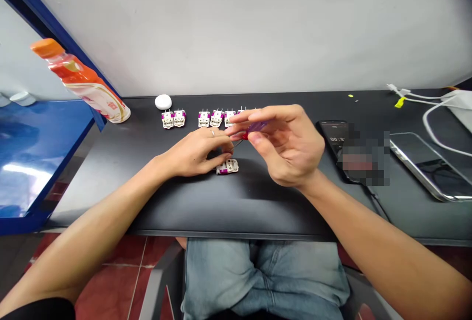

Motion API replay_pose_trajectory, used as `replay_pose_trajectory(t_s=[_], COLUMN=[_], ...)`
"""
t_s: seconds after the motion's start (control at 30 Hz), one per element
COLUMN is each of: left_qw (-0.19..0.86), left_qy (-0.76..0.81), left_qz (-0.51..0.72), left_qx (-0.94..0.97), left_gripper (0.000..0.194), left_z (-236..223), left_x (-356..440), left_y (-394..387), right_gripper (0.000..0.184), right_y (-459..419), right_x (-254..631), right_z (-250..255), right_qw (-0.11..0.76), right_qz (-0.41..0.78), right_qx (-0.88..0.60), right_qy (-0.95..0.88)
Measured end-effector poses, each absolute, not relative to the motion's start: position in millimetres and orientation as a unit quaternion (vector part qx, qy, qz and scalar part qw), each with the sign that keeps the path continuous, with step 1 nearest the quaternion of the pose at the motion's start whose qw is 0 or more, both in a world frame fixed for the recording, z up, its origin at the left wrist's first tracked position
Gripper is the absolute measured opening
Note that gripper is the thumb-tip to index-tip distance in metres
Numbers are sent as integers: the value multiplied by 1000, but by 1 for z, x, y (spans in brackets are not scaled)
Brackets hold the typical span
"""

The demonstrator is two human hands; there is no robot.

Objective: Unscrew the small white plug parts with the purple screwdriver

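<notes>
Right hand (pixel 289 148) pinching a purple-and-red tool (pixel 257 127), its thin shaft (pixel 238 142) slanting toward the left hand (pixel 195 153), which curls at a white-and-purple part (pixel 230 166) on the black table (pixel 206 207), whether pinching it hard to tell, similar parts (pixel 179 118) lined up behind

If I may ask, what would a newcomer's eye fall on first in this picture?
Probably the orange bottle on the black table, back left. Then the right hand at the centre, holding a slim purple-and-red tool beside the left hand, which is at a white-and-purple piece. Similar pieces line up behind.
</notes>
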State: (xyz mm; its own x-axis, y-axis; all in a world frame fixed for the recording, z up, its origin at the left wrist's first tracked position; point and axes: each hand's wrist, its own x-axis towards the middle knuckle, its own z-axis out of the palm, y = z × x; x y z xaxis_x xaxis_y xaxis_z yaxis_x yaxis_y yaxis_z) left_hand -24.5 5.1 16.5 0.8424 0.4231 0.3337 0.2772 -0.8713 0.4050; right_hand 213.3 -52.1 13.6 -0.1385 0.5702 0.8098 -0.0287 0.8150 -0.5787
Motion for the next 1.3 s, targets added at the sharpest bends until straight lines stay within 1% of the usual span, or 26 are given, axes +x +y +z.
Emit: replay_pose_trajectory(t_s=[0.17,0.3,0.43,0.57,0.63,0.77,0.83,1.03,1.2,1.3], left_qw=[142,121,122,181,188,180,171,163,158,154], left_qy=[253,286,293,214,171,150,158,163,172,168], left_qz=[218,266,307,246,224,212,201,182,176,178], left_qx=[932,913,897,928,941,949,952,956,956,957], left_gripper=[19,25,20,20,21,38,41,26,25,25], left_z=[12,9,18,28,28,21,17,14,14,13], left_x=[-27,-29,-31,-34,-34,-32,-31,-30,-30,-30], left_y=[14,17,16,13,11,8,8,9,8,8], right_gripper=[39,43,46,44,43,44,45,45,49,51], right_y=[-49,-49,-51,-53,-54,-53,-53,-54,-54,-52], right_x=[211,211,212,214,215,217,216,213,211,210], right_z=[16,16,14,11,10,8,6,4,5,6], right_qw=[660,647,639,611,596,587,586,612,626,623], right_qz=[204,224,243,281,288,280,283,255,220,167], right_qx=[-172,-174,-167,-171,-170,-159,-166,-179,-161,-157], right_qy=[-703,-707,-710,-720,-730,-742,-741,-726,-731,-748])
